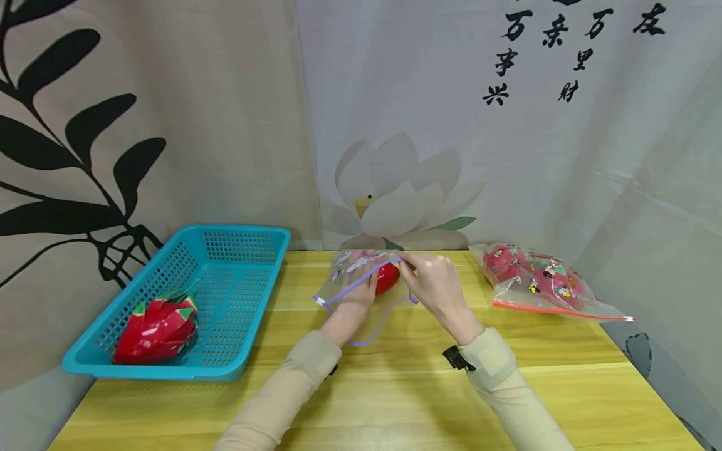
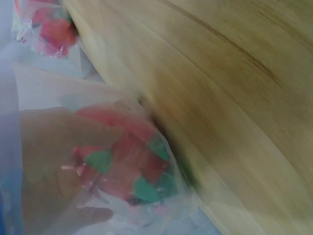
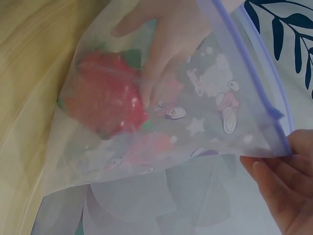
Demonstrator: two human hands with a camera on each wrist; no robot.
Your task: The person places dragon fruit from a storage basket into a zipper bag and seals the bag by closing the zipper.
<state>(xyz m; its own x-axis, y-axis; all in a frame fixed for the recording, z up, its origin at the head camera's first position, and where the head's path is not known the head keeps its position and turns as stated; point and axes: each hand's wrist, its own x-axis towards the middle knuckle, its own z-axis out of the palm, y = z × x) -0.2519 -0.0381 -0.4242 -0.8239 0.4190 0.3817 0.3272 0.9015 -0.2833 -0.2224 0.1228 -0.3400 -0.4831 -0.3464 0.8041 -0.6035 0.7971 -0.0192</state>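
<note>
A clear printed zip bag point(image 1: 352, 260) with a purple zip edge is at the far middle of the table, its mouth open toward the person. Inside it is a red dragon fruit point(image 3: 110, 93) with green tips, seen through the plastic. My left hand point(image 1: 352, 310) reaches into the bag. In the right wrist view its fingers look extended, with one right beside the dragon fruit and the thumb apart from it; contact is hard to tell. My right hand point(image 1: 434, 282) pinches the bag's rim at the purple zip between thumb and fingers.
On the left stands a blue perforated basket point(image 1: 237, 300) holding another dragon fruit point(image 1: 155, 329). Toward the table's right edge lies a red-zipped bag point(image 1: 541, 282) with several red fruits in it. A printed curtain point(image 1: 237, 125) hangs behind the table.
</note>
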